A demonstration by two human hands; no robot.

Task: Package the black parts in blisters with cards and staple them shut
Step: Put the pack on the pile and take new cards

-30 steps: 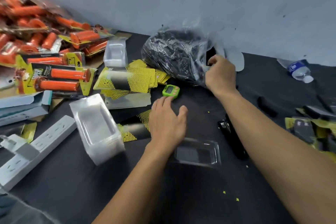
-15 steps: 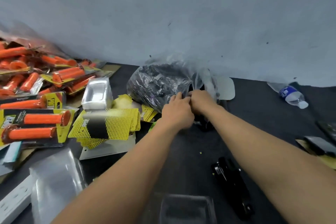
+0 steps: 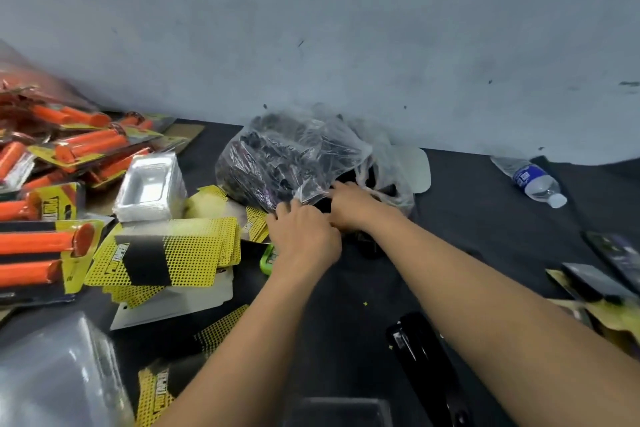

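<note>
- The left grip [image 3: 304, 236] had left the worktop [image 3: 485, 236] and joined the right grip [image 3: 353, 204] at the mouth of the bag [image 3: 346, 146], its fingers curled on the film.
- The right grip's fingers were buried in that mouth; whether they grasped anything I cannot tell.
- The black parts [image 3: 277, 156] sat inside the bag; fetching one seemed under way.
- The empty blister [image 3: 339, 412] in front of the bag and the cards [image 3: 166, 253] to its left waited.
</note>
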